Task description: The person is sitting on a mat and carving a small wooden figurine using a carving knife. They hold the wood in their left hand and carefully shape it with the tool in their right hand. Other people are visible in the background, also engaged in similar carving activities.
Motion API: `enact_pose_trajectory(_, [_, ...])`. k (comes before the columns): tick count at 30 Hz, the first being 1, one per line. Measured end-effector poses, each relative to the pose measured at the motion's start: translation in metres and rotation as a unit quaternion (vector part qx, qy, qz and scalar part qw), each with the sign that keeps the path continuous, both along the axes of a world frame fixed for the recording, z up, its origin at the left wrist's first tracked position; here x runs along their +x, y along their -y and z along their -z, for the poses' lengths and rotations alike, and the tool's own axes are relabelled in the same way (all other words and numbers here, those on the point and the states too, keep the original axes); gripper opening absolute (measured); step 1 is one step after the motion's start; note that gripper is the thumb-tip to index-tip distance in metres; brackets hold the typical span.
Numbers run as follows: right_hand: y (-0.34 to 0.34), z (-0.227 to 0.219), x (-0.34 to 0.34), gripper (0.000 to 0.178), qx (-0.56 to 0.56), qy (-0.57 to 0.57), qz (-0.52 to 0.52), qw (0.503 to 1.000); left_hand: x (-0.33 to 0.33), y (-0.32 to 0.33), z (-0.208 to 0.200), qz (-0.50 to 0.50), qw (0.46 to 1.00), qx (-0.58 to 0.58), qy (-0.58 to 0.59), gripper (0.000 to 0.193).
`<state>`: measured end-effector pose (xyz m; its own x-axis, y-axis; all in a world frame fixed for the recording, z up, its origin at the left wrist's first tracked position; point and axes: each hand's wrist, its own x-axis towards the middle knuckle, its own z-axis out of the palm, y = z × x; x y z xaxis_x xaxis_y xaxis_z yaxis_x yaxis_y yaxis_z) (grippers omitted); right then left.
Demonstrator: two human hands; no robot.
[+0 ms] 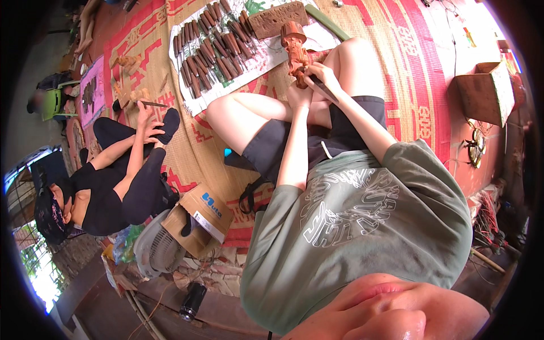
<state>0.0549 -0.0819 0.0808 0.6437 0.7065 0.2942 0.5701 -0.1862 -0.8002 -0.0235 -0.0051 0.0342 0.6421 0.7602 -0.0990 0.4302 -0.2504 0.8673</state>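
A reddish-brown carved wooden figure [296, 54] stands slanted between my bent legs, its wide round end away from me. My left hand [300, 96] is closed around its near end. My right hand [324, 76] grips a carving chisel [323, 89], whose dark handle points back toward my right forearm. The chisel's tip is close to the figure's lower part; my fingers hide whether it touches. Beyond my left knee, several wooden-handled chisels [215, 51] lie in rows on a white patterned cloth [187, 102]. A brown rectangular block [277, 20] lies beside the figure's far end.
A green strip [327, 22] lies past the figure. On the woven mat [192, 141] at left, another person [122, 164] sits holding a tool near pale carvings [127, 63]. A cardboard box [207, 215] and grey fan [156, 243] stand near left; a metal bin [484, 93] stands right.
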Motion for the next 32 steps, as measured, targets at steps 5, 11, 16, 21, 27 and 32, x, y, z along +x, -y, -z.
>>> enact_pose_trajectory(5, [0.0,-0.005,-0.008,0.008,0.019,0.005,-0.001,1.0,0.002,0.0,-0.004,-0.021,0.999,-0.025,-0.006,0.035])
enact_pose_trajectory(11, [-0.013,-0.001,0.0,0.007,0.035,0.023,-0.033,0.999,0.004,-0.005,0.0,-0.04,0.997,-0.059,0.019,0.034])
enact_pose_trajectory(16, [-0.004,-0.001,-0.004,0.009,0.024,0.032,-0.027,0.999,0.005,-0.001,-0.001,-0.023,0.998,-0.051,0.004,0.036])
enact_pose_trajectory(21, [-0.01,-0.011,-0.001,0.008,0.03,0.008,-0.014,0.999,0.001,-0.003,-0.002,-0.039,0.996,-0.076,-0.003,0.037])
enact_pose_trajectory(27, [-0.003,-0.004,0.004,0.009,0.01,0.002,-0.038,0.999,0.005,-0.003,0.01,-0.033,0.997,-0.063,-0.024,0.04])
enact_pose_trajectory(32, [-0.012,-0.004,0.002,0.01,-0.016,0.005,0.008,1.0,0.002,-0.006,0.0,-0.011,0.995,-0.058,-0.078,0.041])
